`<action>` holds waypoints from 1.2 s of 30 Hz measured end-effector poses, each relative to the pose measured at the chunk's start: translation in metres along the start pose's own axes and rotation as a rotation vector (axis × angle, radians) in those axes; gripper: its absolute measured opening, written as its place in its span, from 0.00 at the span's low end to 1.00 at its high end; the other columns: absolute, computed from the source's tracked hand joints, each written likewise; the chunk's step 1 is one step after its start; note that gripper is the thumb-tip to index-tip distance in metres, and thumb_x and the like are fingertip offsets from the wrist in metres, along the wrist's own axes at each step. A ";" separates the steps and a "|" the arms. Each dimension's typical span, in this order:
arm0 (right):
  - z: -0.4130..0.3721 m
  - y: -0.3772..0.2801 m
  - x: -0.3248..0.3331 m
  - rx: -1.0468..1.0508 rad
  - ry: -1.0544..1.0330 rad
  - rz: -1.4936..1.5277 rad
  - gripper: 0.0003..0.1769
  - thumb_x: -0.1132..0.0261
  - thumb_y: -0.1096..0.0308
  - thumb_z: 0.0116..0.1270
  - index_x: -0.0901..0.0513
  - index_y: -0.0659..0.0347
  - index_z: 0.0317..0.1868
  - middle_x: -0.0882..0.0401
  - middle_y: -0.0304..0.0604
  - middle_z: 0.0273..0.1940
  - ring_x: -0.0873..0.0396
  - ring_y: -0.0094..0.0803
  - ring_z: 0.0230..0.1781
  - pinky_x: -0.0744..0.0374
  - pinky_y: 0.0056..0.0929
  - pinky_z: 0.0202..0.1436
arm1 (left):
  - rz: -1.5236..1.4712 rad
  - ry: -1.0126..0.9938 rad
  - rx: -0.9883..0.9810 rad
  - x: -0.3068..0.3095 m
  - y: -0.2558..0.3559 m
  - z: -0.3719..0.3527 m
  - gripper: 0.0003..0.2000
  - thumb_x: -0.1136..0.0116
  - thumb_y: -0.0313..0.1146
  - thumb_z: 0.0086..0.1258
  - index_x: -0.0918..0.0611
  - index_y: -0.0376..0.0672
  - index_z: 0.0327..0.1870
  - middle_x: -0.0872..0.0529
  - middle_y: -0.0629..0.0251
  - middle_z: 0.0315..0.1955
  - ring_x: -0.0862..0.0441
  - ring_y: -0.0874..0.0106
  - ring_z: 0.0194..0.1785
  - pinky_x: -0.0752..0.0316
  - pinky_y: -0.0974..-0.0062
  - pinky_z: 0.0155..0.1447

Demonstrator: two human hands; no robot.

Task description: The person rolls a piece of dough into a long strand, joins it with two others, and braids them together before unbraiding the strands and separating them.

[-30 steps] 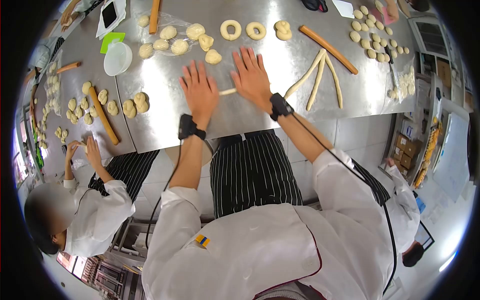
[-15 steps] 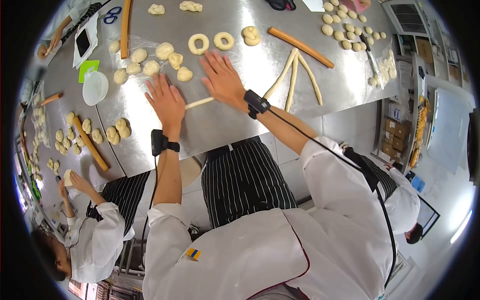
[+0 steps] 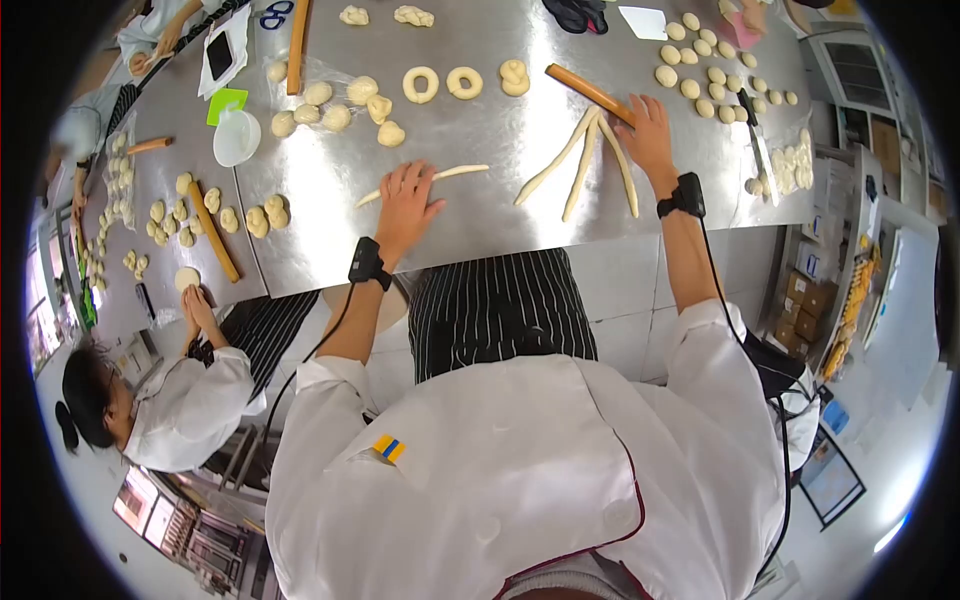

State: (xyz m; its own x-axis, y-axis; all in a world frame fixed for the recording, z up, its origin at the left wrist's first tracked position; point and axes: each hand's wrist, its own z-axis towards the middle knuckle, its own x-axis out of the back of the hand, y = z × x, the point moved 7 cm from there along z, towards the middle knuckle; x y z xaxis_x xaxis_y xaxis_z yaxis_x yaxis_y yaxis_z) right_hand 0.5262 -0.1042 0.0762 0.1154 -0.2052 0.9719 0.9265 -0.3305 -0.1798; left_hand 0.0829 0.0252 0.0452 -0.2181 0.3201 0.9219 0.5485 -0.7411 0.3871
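My left hand (image 3: 405, 208) lies palm down with fingers extended over a thin dough strip (image 3: 462, 172), whose ends show on either side. My right hand (image 3: 652, 143) is stretched over the right end of a wooden rolling pin (image 3: 585, 89), fingers extended; its grip, if any, is partly hidden. Just left of it, three dough strands (image 3: 580, 168) joined at the top fan out toward me. Farther back are two dough rings (image 3: 421, 84) and a knotted dough piece (image 3: 515, 78).
Several dough balls (image 3: 335, 118) on plastic lie back left, near a white bowl (image 3: 237, 137) and green scraper (image 3: 226, 105). At right are more dough balls (image 3: 690, 88) and a long knife (image 3: 757, 145). A co-worker (image 3: 190, 400) handles dough at lower left.
My hands have moved apart. My right hand has gone right to the rolling pin's end; my left hand now covers the dough strip's middle, and the strip looks tilted. The view has shifted slightly.
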 end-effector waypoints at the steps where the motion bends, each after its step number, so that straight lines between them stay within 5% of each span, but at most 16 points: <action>1: 0.004 0.009 -0.007 0.010 -0.010 0.015 0.33 0.22 0.65 0.65 0.21 0.61 0.70 0.24 0.57 0.70 0.26 0.61 0.70 0.26 0.52 0.76 | -0.006 -0.011 -0.015 -0.001 0.005 0.008 0.34 0.26 0.41 0.68 0.23 0.46 0.75 0.27 0.58 0.74 0.33 0.53 0.77 0.41 0.45 0.79; 3: 0.019 0.022 -0.038 -0.059 -0.272 0.128 0.32 0.23 0.65 0.67 0.20 0.58 0.71 0.26 0.56 0.71 0.26 0.59 0.70 0.25 0.50 0.75 | -0.021 -0.025 0.019 -0.006 0.015 0.029 0.32 0.26 0.39 0.68 0.23 0.45 0.73 0.25 0.59 0.71 0.31 0.54 0.75 0.39 0.47 0.77; 8: 0.042 0.036 -0.046 -0.006 -0.287 0.237 0.23 0.26 0.66 0.70 0.17 0.57 0.65 0.17 0.49 0.58 0.18 0.52 0.58 0.19 0.49 0.65 | -0.075 -0.047 -0.046 -0.023 0.040 0.050 0.24 0.28 0.34 0.68 0.20 0.43 0.65 0.21 0.65 0.63 0.26 0.59 0.70 0.32 0.54 0.72; 13: 0.064 0.030 -0.040 0.078 -0.121 0.248 0.19 0.27 0.66 0.70 0.14 0.57 0.60 0.14 0.47 0.52 0.17 0.50 0.54 0.17 0.48 0.59 | -0.146 0.055 0.060 -0.028 0.041 0.048 0.13 0.37 0.28 0.75 0.19 0.40 0.57 0.15 0.56 0.55 0.20 0.52 0.61 0.27 0.52 0.66; 18: 0.077 0.011 -0.043 0.059 -0.128 0.284 0.20 0.27 0.68 0.69 0.14 0.59 0.60 0.16 0.50 0.54 0.18 0.52 0.57 0.18 0.50 0.61 | -0.208 0.085 0.222 -0.002 0.046 0.051 0.13 0.43 0.26 0.81 0.21 0.34 0.62 0.15 0.49 0.50 0.17 0.47 0.55 0.22 0.54 0.57; 21: 0.071 0.003 -0.025 0.059 0.053 0.344 0.21 0.31 0.73 0.69 0.16 0.63 0.62 0.18 0.55 0.58 0.20 0.56 0.60 0.20 0.51 0.67 | -0.272 0.183 0.289 0.019 0.037 0.044 0.14 0.47 0.24 0.83 0.22 0.33 0.65 0.15 0.49 0.47 0.16 0.52 0.48 0.20 0.59 0.52; 24: 0.049 -0.017 0.013 0.020 0.202 0.484 0.25 0.38 0.78 0.68 0.20 0.66 0.66 0.22 0.62 0.65 0.22 0.62 0.65 0.23 0.52 0.71 | -0.619 0.438 0.556 0.064 0.021 0.027 0.12 0.54 0.24 0.87 0.20 0.36 0.63 0.18 0.63 0.44 0.23 0.75 0.40 0.23 0.73 0.48; 25: 0.038 -0.033 0.028 -0.103 0.022 0.614 0.26 0.37 0.78 0.68 0.21 0.65 0.67 0.22 0.62 0.65 0.21 0.62 0.64 0.21 0.50 0.70 | -0.753 0.439 0.638 0.074 0.015 0.020 0.13 0.54 0.26 0.89 0.22 0.37 0.66 0.19 0.66 0.46 0.25 0.79 0.39 0.24 0.76 0.47; 27: 0.012 -0.080 0.045 0.004 -0.105 0.901 0.27 0.33 0.76 0.67 0.21 0.64 0.67 0.21 0.59 0.65 0.20 0.60 0.66 0.22 0.48 0.72 | -1.048 0.587 0.601 0.116 0.034 0.017 0.14 0.55 0.28 0.90 0.24 0.37 0.69 0.19 0.66 0.50 0.25 0.79 0.40 0.25 0.77 0.48; 30: -0.031 -0.170 0.079 0.238 -0.342 0.958 0.47 0.24 0.66 0.69 0.37 0.56 0.85 0.42 0.59 0.85 0.51 0.58 0.89 0.44 0.51 0.89 | -1.539 0.537 0.440 0.172 0.092 0.019 0.18 0.56 0.28 0.90 0.27 0.34 0.74 0.20 0.66 0.52 0.25 0.77 0.45 0.25 0.75 0.54; 33: -0.040 -0.222 0.146 0.305 -0.261 1.086 0.52 0.22 0.63 0.68 0.41 0.57 0.87 0.48 0.58 0.87 0.60 0.57 0.91 0.50 0.52 0.90 | -1.885 0.417 0.369 0.193 0.155 0.042 0.20 0.51 0.32 0.90 0.29 0.33 0.76 0.20 0.66 0.54 0.23 0.78 0.46 0.25 0.75 0.53; 34: -0.039 -0.227 0.154 0.300 -0.251 1.081 0.52 0.22 0.63 0.68 0.41 0.57 0.87 0.48 0.58 0.87 0.60 0.57 0.91 0.50 0.52 0.90 | -1.886 0.400 0.320 0.197 0.159 0.045 0.20 0.50 0.32 0.89 0.29 0.32 0.75 0.20 0.66 0.53 0.24 0.77 0.47 0.25 0.74 0.55; 36: -0.041 -0.225 0.172 0.282 -0.062 0.940 0.48 0.21 0.64 0.66 0.35 0.58 0.82 0.31 0.59 0.79 0.32 0.58 0.81 0.28 0.50 0.79 | -2.009 0.270 0.267 0.189 0.191 0.065 0.19 0.49 0.32 0.89 0.28 0.33 0.74 0.20 0.65 0.53 0.24 0.76 0.47 0.25 0.74 0.56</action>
State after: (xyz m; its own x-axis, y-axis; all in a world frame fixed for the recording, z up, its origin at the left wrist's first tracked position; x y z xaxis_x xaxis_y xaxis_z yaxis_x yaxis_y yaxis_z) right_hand 0.3232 -0.1025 0.2776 0.8605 -0.2206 0.4593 0.4983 0.1762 -0.8489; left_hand 0.1992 -0.0170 0.2919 -0.6175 0.3117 -0.7222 -0.4912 0.5644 0.6635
